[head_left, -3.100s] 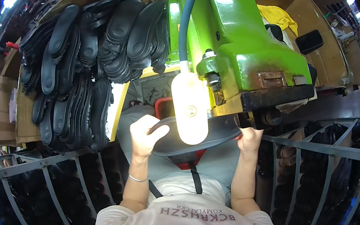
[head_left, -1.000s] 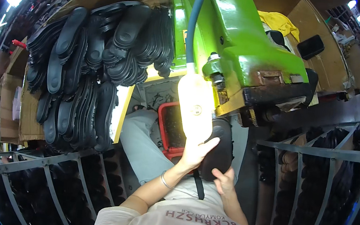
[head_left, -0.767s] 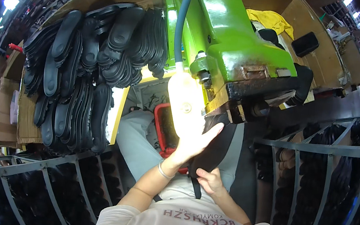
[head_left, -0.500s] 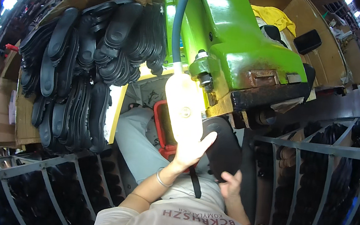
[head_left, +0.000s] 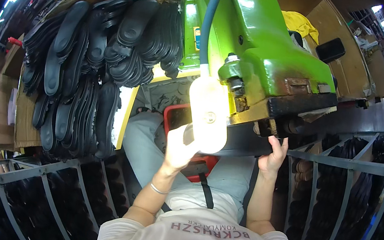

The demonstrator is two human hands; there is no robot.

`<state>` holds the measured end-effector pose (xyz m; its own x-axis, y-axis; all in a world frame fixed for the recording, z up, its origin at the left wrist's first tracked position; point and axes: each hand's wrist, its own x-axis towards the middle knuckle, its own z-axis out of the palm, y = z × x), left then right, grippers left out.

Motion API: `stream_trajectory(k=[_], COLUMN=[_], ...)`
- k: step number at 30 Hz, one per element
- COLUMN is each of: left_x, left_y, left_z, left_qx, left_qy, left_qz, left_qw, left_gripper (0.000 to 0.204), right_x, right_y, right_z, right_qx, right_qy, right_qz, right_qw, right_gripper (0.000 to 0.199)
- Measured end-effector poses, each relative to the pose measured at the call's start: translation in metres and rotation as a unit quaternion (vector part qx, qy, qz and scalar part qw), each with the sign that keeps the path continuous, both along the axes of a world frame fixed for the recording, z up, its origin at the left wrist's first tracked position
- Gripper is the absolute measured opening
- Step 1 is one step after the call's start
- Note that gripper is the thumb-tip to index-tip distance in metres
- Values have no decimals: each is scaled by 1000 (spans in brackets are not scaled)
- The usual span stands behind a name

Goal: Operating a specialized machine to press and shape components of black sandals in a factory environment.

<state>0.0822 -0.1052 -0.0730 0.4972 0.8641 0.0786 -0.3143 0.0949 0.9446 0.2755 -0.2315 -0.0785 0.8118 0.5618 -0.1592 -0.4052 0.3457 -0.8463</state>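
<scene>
A black shoe sole (head_left: pixel 246 143) lies flat under the head of the green press machine (head_left: pixel 265 62). My left hand (head_left: pixel 178 149) grips its left end, partly washed out by the bright lamp (head_left: pixel 207 114) hanging in front. At its right end my right hand (head_left: pixel 274 155) holds the edge, fingers curled up toward the machine's dark lower block (head_left: pixel 297 110). Both forearms rise from my lap.
A big pile of black soles (head_left: pixel 88 70) is stacked on the wooden bench to the left. A red tray (head_left: pixel 185 133) rests on my lap. Grey metal racks (head_left: pixel 341 184) with more soles stand left and right. A blue hose (head_left: pixel 210 18) feeds the lamp.
The sole was held upright over my lap; now it lies flat under the press head. My right hand moved up and right to its far end; my left stays at the near end.
</scene>
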Motion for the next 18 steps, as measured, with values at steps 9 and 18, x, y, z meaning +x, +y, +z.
stream_trajectory(k=[9, 18], left_x=[-76, -55], left_y=[-1, 16], left_z=[-25, -14], left_qx=[-197, 143], left_qy=[-11, 261], left_qz=[6, -194], left_qw=[980, 935], left_gripper=[23, 18], right_x=[-42, -41], right_y=[33, 52], right_z=[3, 18], right_qx=[0, -21], right_qy=[-21, -93], right_qz=[99, 126], right_qw=[995, 987], right_gripper=[42, 30])
